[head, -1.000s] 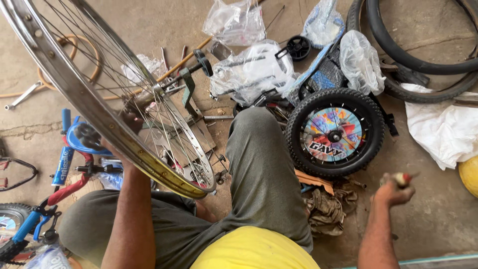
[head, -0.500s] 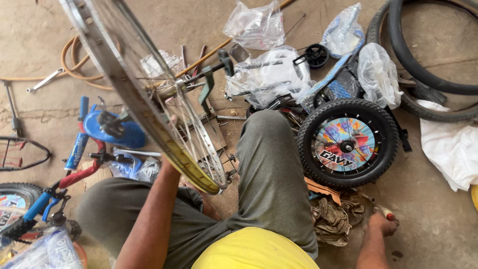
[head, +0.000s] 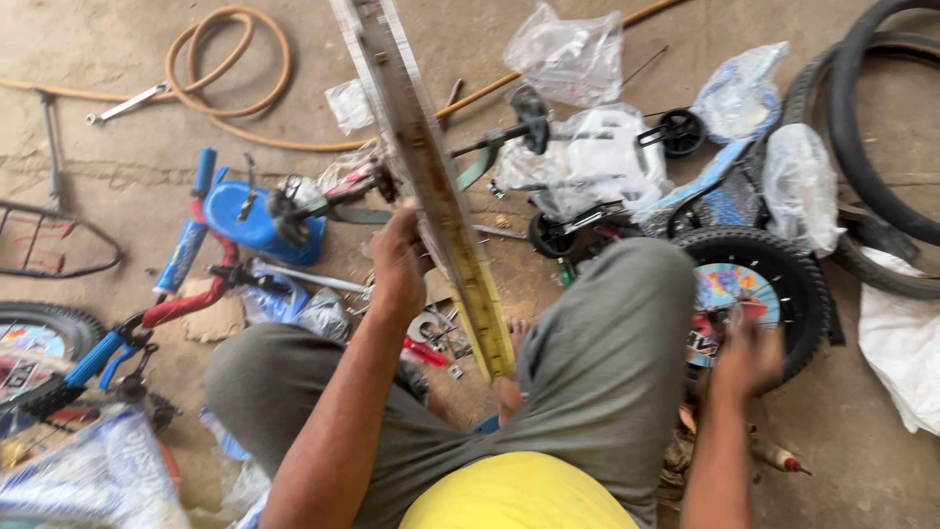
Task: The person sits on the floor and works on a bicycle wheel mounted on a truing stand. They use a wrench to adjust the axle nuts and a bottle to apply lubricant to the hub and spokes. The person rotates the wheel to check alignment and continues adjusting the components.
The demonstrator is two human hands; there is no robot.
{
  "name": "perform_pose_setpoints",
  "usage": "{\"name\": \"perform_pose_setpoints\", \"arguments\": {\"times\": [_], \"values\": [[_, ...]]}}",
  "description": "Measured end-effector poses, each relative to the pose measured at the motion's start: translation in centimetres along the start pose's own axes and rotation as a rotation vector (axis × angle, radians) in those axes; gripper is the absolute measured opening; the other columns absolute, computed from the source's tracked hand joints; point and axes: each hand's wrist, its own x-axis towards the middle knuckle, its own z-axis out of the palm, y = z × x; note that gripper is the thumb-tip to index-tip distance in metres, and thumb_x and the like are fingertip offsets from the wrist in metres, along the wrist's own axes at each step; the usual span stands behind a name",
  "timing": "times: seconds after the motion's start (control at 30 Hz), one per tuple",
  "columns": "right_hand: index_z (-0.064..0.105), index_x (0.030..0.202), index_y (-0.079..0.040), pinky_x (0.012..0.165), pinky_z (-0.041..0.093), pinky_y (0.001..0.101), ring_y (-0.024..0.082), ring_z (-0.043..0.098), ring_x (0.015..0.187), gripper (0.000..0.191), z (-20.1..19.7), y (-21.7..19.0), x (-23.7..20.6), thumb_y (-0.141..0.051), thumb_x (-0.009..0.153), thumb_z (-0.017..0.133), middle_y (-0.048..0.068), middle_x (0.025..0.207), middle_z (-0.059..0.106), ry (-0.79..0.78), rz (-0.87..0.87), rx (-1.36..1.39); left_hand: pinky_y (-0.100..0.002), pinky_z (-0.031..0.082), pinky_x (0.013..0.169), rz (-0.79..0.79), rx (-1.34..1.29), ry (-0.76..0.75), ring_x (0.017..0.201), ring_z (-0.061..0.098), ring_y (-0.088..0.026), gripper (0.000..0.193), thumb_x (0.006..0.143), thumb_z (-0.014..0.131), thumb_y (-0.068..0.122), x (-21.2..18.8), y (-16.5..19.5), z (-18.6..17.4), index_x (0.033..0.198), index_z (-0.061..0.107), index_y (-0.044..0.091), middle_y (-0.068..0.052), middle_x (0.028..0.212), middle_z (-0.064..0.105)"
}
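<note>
Left hand is gripping the bare bicycle rim, fingers wrapped round it, holding it edge-on upright between the knees. Right hand is hovering blurred over the small tyred wheel; finger spread unclear. Rim-handling step; next move likely needs a second steadying grip.

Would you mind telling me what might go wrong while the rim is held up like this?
The left hand alone holds the rim, edge-on and tall, so it may tip or twist out of that grip. Its lower end hangs near a bare foot and could strike it if dropped. The right hand is blurred beside the small wheel, and loose parts on the floor could be scattered.
</note>
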Motion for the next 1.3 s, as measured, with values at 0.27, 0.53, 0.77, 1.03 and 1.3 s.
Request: {"name": "perform_pose_setpoints", "arguments": {"times": [0.27, 0.53, 0.77, 1.03, 1.3], "values": [[0.072, 0.116, 0.001, 0.092, 0.054, 0.0347, 0.023, 0.067, 0.102, 0.034, 23.9, -21.2, 9.4, -0.027, 0.098, 0.077, 0.013, 0.113, 0.071, -0.841, -0.463, 0.028, -0.033, 0.051, 0.053, 0.026, 0.475, 0.209, 0.056, 0.054, -0.014, 0.029, 0.090, 0.066, 0.033, 0.4, 1.5, 0.7, 0.094, 0.068, 0.003, -0.006, 0.072, 0.061], [0.074, 0.117, -0.003, 0.092, 0.055, 0.0452, 0.033, 0.069, 0.103, 0.037, 34.0, -20.9, 3.7, -0.035, 0.100, 0.067, 0.019, 0.111, 0.074, -0.946, -0.500, -0.227, -0.031, 0.050, 0.057, 0.181, 0.632, -0.040, 0.061, 0.057, -0.012, 0.030, 0.089, 0.064, 0.024, 1.5, 2.0, -2.7, 0.085, 0.070, -0.005, -0.009, 0.071, 0.064], [0.075, 0.102, 0.001, 0.081, 0.053, 0.0422, 0.028, 0.069, 0.085, 0.043, 31.8, -22.4, 3.0, -0.041, 0.091, 0.072, 0.016, 0.095, 0.075, -1.221, -0.019, -0.496, -0.031, 0.050, 0.061, 0.543, 0.789, -0.116, 0.069, 0.057, -0.011, 0.027, 0.091, 0.059, 0.020, 9.3, -2.2, -9.5, 0.099, 0.070, -0.003, -0.006, 0.080, 0.069], [0.072, 0.109, -0.002, 0.077, 0.053, 0.0391, 0.028, 0.065, 0.088, 0.017, 31.2, -21.4, 0.2, -0.006, 0.093, 0.073, 0.013, 0.097, 0.069, -0.836, -0.467, 0.071, -0.034, 0.049, 0.057, 0.352, 0.623, 0.050, 0.065, 0.062, -0.016, 0.028, 0.094, 0.056, 0.030, 7.1, -2.4, -7.3, 0.098, 0.074, 0.009, -0.004, 0.081, 0.068], [0.073, 0.109, -0.005, 0.082, 0.056, 0.0431, 0.033, 0.070, 0.090, 0.019, 33.4, -22.2, 2.7, -0.009, 0.091, 0.074, 0.016, 0.101, 0.071, -0.976, -0.732, -0.162, -0.035, 0.050, 0.075, 0.194, 0.536, 0.220, 0.077, 0.060, -0.017, 0.044, 0.096, 0.055, 0.039, 1.8, 1.0, -1.4, 0.092, 0.075, 0.001, -0.008, 0.084, 0.067]]}}
